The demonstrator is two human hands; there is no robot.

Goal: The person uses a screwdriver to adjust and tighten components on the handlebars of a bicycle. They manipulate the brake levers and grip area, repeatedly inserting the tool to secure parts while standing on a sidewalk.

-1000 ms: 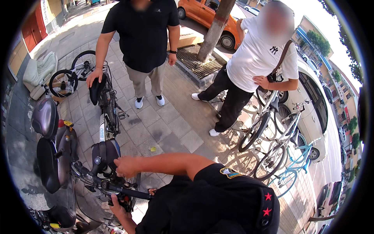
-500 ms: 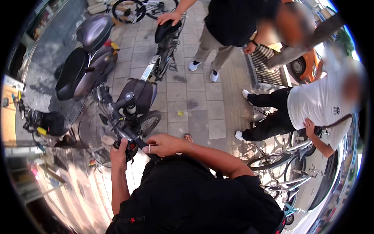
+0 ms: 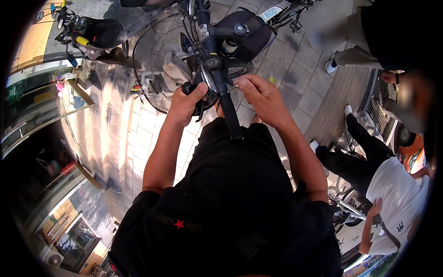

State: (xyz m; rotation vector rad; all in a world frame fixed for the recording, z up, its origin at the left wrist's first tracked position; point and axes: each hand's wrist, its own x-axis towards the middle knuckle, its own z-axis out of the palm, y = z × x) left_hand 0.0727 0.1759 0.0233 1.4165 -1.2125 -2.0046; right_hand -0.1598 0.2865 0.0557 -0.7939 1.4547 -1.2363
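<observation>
Black bicycle handlebar [image 3: 220,77], grip [image 3: 232,115] toward wearer, brake lever [image 3: 200,111] left, slim metal rod [image 3: 234,87] right

Sunlit grey paving slabs [image 3: 296,61], metal grating [image 3: 379,94], glass panes [image 3: 76,242]

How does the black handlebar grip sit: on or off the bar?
On: the black grip continues in line with the handlebar, covering its end nearest the person, with no bare bar showing there.
</observation>
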